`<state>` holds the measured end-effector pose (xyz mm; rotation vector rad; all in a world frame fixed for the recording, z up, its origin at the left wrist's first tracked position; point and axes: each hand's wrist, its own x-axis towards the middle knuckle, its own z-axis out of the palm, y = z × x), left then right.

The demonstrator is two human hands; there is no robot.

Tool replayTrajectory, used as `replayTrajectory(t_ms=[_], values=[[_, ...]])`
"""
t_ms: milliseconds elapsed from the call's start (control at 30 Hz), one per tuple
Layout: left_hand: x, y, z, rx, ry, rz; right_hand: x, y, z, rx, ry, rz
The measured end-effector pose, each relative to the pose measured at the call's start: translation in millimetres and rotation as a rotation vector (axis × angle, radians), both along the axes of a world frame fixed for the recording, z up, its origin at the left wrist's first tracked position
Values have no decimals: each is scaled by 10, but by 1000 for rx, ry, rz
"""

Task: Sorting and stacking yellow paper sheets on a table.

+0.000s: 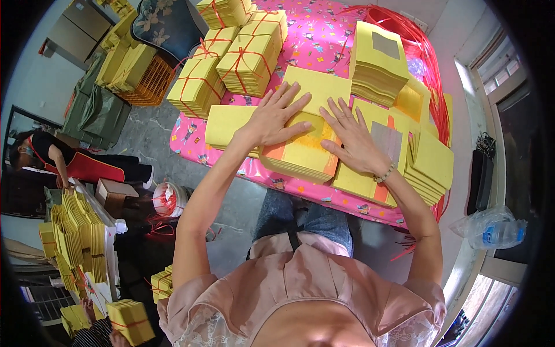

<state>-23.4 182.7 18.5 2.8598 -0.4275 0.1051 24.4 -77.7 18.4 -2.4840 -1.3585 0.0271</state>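
Both my hands lie flat with fingers spread on a stack of yellow paper [300,157] at the near edge of the table. My left hand [278,117] presses on its left part and far sheet, thumb pointing inward. My right hand [354,139], with a beaded bracelet at the wrist, rests across its right side and the neighbouring yellow paper [358,178]. Orange and red marks show on the sheets between my hands. A folded yellow paper pile [228,124] lies partly under my left forearm. Neither hand grips anything.
Bundles of yellow paper tied with red string [247,61] stand at the far left of the pink tablecloth [312,34]. A tall yellow stack [378,66], loose red string [430,63] and fanned paper [430,165] are to the right. Other people work at left, near a bucket [170,199].
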Motion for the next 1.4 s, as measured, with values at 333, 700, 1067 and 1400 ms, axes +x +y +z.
replayTrajectory(t_ms=[333, 700, 1067, 1400], values=[[83, 178, -54, -502, 84, -61, 130, 59, 67, 94, -98, 7], [-157, -6, 238, -564, -263, 438, 424, 190, 74, 379, -562, 95], [-441, 297, -1, -1460, 55, 560, -203, 527, 208, 362, -469, 228], [-1166, 1167, -499, -1652, -98, 723, -239, 322, 148, 432, -166, 89]])
